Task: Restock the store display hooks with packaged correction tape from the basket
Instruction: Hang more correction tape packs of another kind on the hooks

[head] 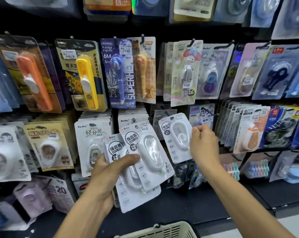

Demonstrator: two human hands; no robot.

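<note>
My left hand [109,170] holds a fanned stack of white correction tape packs [145,152] in front of the display, thumb pressed across their fronts. My right hand [203,143] pinches the right edge of one more white correction tape pack [175,134] and holds it up against a black display hook [166,111] in the middle row; the pack's hang hole sits near the hook's tip. A cream plastic basket [164,230] shows at the bottom edge, below my arms; its contents are hidden.
The black pegboard wall is crowded with hanging packs: orange [33,74] and yellow [87,76] clip dispensers at upper left, a purple pack [119,73], a My Melody pack [184,71], BoBo tape packs [92,140]. A bare hook [209,112] juts out right of centre. A dark shelf ledge [205,200] runs below.
</note>
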